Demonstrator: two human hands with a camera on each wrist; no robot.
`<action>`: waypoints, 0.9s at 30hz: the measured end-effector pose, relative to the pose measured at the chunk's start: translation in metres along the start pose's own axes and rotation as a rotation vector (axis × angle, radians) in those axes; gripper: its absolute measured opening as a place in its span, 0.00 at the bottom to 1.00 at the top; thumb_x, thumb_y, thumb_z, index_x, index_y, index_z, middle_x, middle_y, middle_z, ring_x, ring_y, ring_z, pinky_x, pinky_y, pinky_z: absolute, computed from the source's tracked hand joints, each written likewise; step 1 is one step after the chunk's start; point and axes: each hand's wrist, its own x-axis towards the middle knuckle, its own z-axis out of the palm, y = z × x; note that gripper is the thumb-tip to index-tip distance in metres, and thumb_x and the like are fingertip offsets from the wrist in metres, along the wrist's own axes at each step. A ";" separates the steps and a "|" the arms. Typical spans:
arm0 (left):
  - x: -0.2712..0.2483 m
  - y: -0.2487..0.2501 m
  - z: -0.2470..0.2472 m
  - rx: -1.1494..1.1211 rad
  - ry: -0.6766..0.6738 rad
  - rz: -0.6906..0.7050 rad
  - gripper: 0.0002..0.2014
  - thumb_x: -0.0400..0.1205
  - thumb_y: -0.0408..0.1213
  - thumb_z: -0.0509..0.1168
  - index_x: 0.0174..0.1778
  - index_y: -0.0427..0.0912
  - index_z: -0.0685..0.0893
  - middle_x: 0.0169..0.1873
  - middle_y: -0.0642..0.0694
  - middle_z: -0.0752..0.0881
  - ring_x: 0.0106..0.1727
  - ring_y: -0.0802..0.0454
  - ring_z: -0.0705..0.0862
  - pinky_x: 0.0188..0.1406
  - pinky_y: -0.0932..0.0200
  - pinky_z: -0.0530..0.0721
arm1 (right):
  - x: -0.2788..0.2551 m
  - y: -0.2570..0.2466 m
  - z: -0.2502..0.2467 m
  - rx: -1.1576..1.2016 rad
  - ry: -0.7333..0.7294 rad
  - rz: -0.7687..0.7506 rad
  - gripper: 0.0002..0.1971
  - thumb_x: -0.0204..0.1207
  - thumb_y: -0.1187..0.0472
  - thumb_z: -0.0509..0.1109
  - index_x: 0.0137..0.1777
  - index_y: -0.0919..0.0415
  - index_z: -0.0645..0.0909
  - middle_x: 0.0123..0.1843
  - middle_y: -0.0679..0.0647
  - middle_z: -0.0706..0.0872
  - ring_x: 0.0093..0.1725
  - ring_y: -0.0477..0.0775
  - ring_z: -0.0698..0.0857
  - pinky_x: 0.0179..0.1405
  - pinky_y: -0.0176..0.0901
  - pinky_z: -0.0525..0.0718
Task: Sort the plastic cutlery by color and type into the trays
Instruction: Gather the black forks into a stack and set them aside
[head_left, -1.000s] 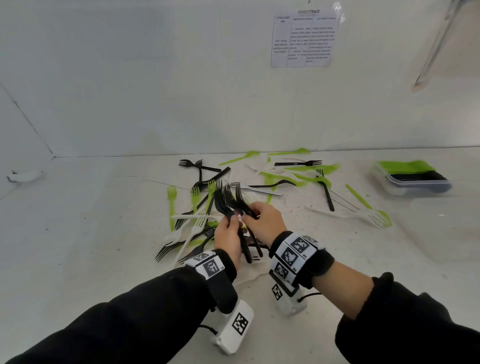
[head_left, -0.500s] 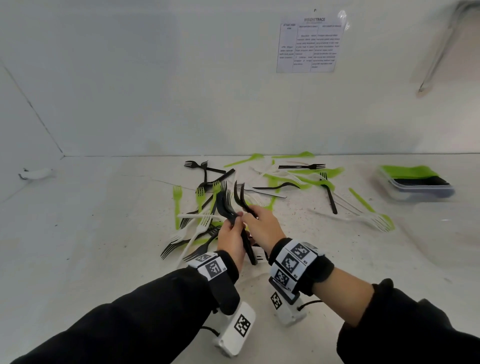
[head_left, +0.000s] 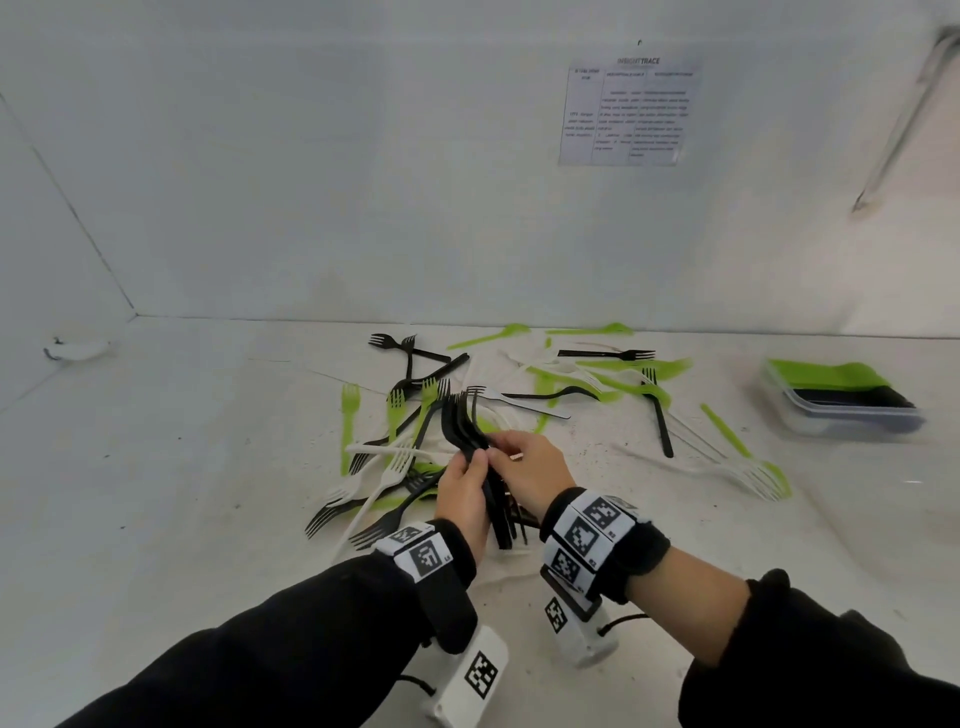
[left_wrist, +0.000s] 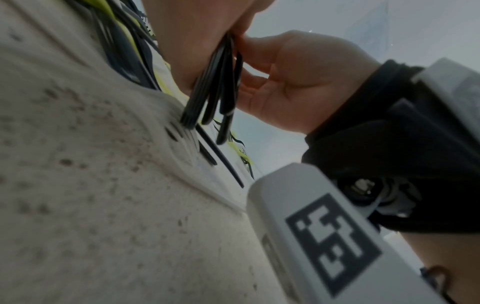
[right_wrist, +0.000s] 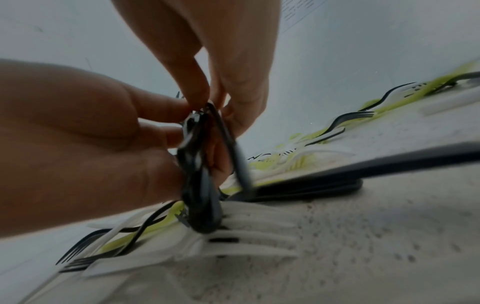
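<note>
Bundle of black forks (head_left: 470, 447) — held upright at centre, tines at 12 o'clock, handle ends pointing down toward the table (head_left: 156, 467). Left hand (head_left: 465, 493): grip curled round the bundle's stems. Right hand (head_left: 530, 473): fingertips (right_wrist: 192, 96) pinching the same bundle near its necks, from the 3 o'clock side. Loose cutlery pile (head_left: 395, 457) — black, white and green forks, mixed and overlapping, lying on the table from 9 o'clock of the hands round to 1 o'clock. Green knives (head_left: 618, 328) at 12 to 1 o'clock, near the back wall. Stacked trays (head_left: 852, 410) at 3 o'clock, well apart from the hands, holding green and black pieces; type not legible. Printed sheet (head_left: 626, 111) on the wall, 1 o'clock. Black sleeves and tagged wristbands on both arms.
</note>
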 end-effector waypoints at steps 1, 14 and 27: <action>0.002 0.000 0.002 0.000 0.003 0.007 0.15 0.88 0.34 0.51 0.68 0.36 0.76 0.58 0.38 0.84 0.59 0.45 0.84 0.68 0.42 0.77 | 0.000 0.000 -0.001 -0.009 -0.022 -0.014 0.16 0.82 0.65 0.61 0.67 0.60 0.81 0.62 0.55 0.86 0.62 0.51 0.82 0.61 0.34 0.76; 0.013 -0.002 0.011 -0.027 0.032 0.001 0.13 0.87 0.33 0.52 0.60 0.39 0.80 0.53 0.40 0.86 0.55 0.47 0.85 0.61 0.45 0.81 | 0.017 0.014 0.002 0.088 0.113 0.017 0.08 0.80 0.65 0.63 0.56 0.61 0.80 0.44 0.45 0.79 0.46 0.46 0.79 0.50 0.33 0.76; 0.025 -0.001 0.009 -0.097 0.091 -0.040 0.05 0.88 0.36 0.53 0.53 0.45 0.75 0.36 0.45 0.78 0.27 0.50 0.75 0.28 0.56 0.76 | 0.091 -0.002 -0.045 -0.146 -0.097 0.074 0.13 0.79 0.67 0.59 0.58 0.58 0.82 0.41 0.54 0.83 0.25 0.47 0.76 0.19 0.29 0.76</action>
